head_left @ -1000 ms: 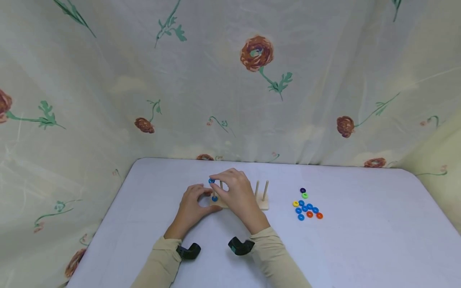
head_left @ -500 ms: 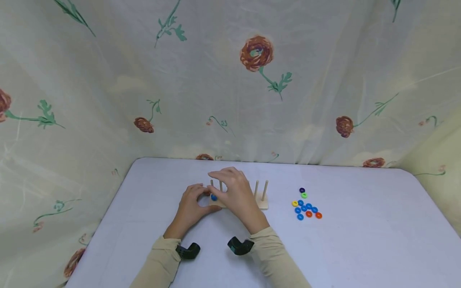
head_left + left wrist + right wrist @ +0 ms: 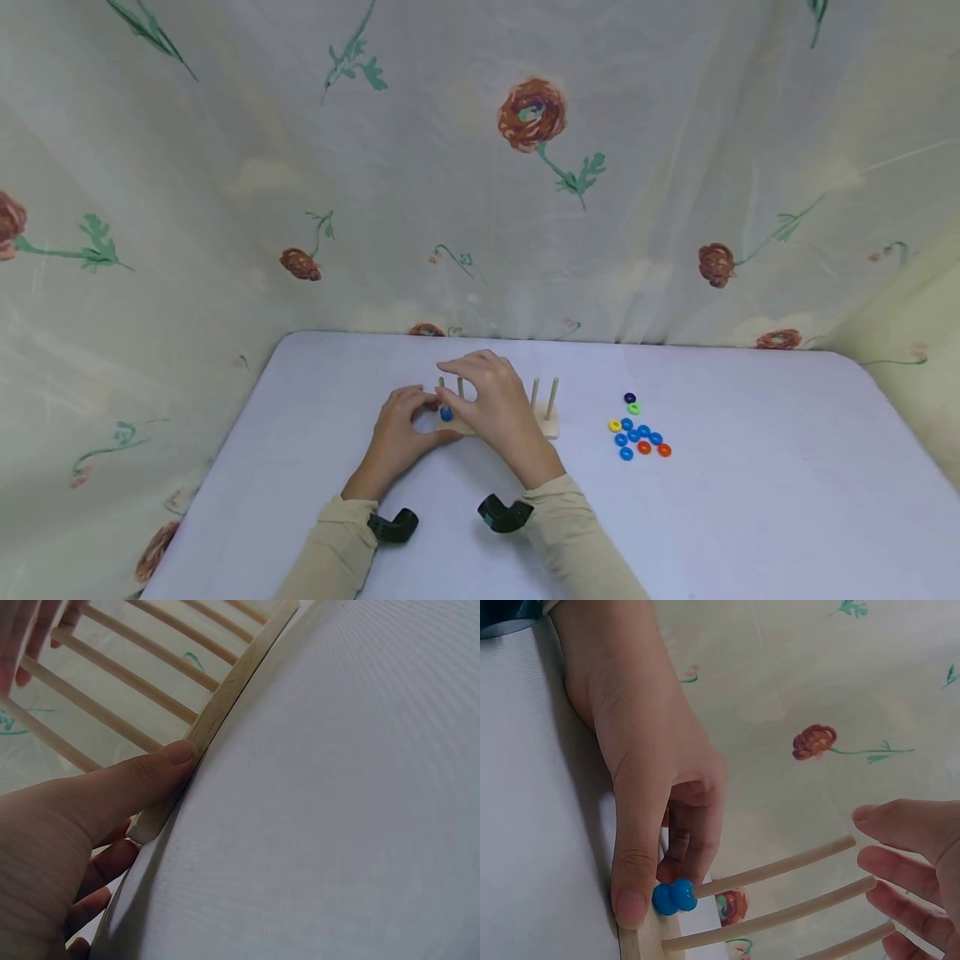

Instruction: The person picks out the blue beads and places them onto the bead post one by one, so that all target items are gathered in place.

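Observation:
A wooden peg stand (image 3: pixel 550 427) with a row of upright pegs stands on the table. My left hand (image 3: pixel 397 429) grips the left end of its base, thumb on the front edge (image 3: pixel 225 697) and fingers behind. Two blue rings (image 3: pixel 681 895) sit stacked at the foot of the leftmost peg, beside the left thumb. Over the pegs' upper ends is my right hand (image 3: pixel 495 408), its thumb and forefinger spread apart with nothing between them. In the head view it hides the middle pegs and part of the base.
Right of the stand lies a loose group of small rings: several blue rings (image 3: pixel 633 435), two orange ones (image 3: pixel 664 450), a yellow ring (image 3: pixel 615 425), a green ring (image 3: pixel 633 408) and a dark purple ring (image 3: pixel 629 397). A flowered curtain (image 3: pixel 375 192) hangs behind the table.
One second ago my right thumb and forefinger held a blue ring at the leftmost peg's top. They have let it go, and it has dropped down the peg. The left hand keeps its place.

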`<control>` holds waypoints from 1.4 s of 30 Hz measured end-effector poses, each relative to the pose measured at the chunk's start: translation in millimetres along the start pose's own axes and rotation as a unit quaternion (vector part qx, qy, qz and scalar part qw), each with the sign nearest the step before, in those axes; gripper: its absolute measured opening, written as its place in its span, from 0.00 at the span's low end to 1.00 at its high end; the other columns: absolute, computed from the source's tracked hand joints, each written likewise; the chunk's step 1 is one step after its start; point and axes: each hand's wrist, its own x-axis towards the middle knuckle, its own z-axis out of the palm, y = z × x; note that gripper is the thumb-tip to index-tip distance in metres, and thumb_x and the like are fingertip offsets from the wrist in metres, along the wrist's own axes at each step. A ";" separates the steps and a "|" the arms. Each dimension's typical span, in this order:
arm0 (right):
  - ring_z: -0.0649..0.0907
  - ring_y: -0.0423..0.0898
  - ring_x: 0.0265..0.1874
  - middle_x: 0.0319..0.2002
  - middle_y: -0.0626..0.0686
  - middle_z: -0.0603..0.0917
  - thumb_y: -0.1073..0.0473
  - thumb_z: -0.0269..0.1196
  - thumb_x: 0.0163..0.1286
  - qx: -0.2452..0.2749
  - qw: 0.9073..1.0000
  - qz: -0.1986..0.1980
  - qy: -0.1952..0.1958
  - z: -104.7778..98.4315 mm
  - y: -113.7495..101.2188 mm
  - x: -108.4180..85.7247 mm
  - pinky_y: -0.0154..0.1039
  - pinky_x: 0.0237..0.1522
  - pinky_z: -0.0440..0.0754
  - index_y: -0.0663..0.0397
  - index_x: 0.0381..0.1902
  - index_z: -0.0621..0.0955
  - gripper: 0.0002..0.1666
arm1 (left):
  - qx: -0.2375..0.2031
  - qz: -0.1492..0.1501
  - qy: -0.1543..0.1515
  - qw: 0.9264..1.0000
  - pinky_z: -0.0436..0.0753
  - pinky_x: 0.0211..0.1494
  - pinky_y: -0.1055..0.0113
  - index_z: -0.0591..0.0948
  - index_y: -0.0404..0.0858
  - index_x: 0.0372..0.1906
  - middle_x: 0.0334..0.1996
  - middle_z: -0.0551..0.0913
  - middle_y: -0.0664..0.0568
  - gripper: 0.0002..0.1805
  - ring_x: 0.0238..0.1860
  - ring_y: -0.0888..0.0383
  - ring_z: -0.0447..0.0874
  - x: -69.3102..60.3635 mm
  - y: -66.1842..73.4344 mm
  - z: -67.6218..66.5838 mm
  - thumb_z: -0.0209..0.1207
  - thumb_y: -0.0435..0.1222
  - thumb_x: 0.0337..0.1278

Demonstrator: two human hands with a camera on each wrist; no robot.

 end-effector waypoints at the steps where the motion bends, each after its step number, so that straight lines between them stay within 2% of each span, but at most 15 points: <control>1: 0.86 0.47 0.52 0.46 0.48 0.92 0.54 0.75 0.65 -0.001 1.000 0.000 -0.001 -1.0 0.3 -0.5 0.48 0.58 0.83 0.49 0.51 0.89 0.16 | -0.003 -0.003 -0.002 1.000 0.71 0.74 0.36 0.87 0.42 0.54 0.64 0.82 0.44 0.33 0.73 0.42 0.71 -0.6 0.2 0.9 0.82 0.51 0.40; 6: 0.86 0.48 0.52 0.46 0.49 0.92 0.55 0.75 0.64 -0.007 1.000 -0.001 0.000 -8.3 1.4 -3.5 0.49 0.59 0.84 0.50 0.50 0.90 0.17 | -0.006 -0.015 -0.009 1.000 0.72 0.74 0.37 0.87 0.44 0.55 0.65 0.81 0.44 0.33 0.73 0.43 0.70 -2.1 0.7 4.3 0.81 0.52 0.41; 10: 0.86 0.49 0.52 0.46 0.50 0.92 0.57 0.76 0.63 -0.003 1.000 -0.002 0.007 -15.2 3.5 -5.0 0.52 0.59 0.83 0.51 0.50 0.90 0.17 | -0.006 -0.008 -0.005 1.000 0.72 0.74 0.37 0.87 0.43 0.55 0.66 0.81 0.43 0.33 0.73 0.42 0.71 -0.9 1.7 2.8 0.82 0.51 0.40; 16: 0.86 0.48 0.52 0.45 0.48 0.92 0.56 0.76 0.63 -0.024 1.000 0.000 0.001 -27.7 9.5 -8.6 0.50 0.59 0.83 0.49 0.51 0.90 0.18 | -0.006 -0.003 0.001 1.000 0.72 0.74 0.37 0.87 0.43 0.53 0.66 0.81 0.42 0.32 0.72 0.42 0.71 0.8 1.4 0.5 0.83 0.49 0.39; 25: 0.84 0.47 0.55 0.47 0.47 0.91 0.54 0.76 0.63 0.000 0.999 0.047 -0.009 -58.0 20.7 -25.5 0.52 0.60 0.84 0.47 0.52 0.89 0.19 | 0.000 -0.004 0.003 1.000 0.71 0.75 0.40 0.87 0.43 0.53 0.65 0.81 0.42 0.33 0.72 0.42 0.72 1.4 2.5 -0.3 0.83 0.50 0.38; 37: 0.86 0.48 0.50 0.43 0.49 0.92 0.61 0.80 0.57 -0.013 1.000 0.007 0.023 -95.2 56.0 -54.9 0.51 0.52 0.87 0.51 0.49 0.90 0.20 | 0.003 0.008 0.013 1.000 0.72 0.75 0.41 0.87 0.42 0.52 0.62 0.83 0.43 0.31 0.71 0.42 0.73 2.0 3.3 0.1 0.83 0.48 0.38; 42: 0.87 0.49 0.48 0.42 0.49 0.92 0.64 0.80 0.55 -0.038 0.999 -0.002 0.023 -112.2 74.4 -67.2 0.53 0.50 0.87 0.52 0.48 0.90 0.21 | 0.002 0.000 0.008 1.000 0.71 0.75 0.41 0.87 0.42 0.53 0.63 0.83 0.43 0.31 0.72 0.43 0.72 0.5 4.7 0.1 0.82 0.48 0.39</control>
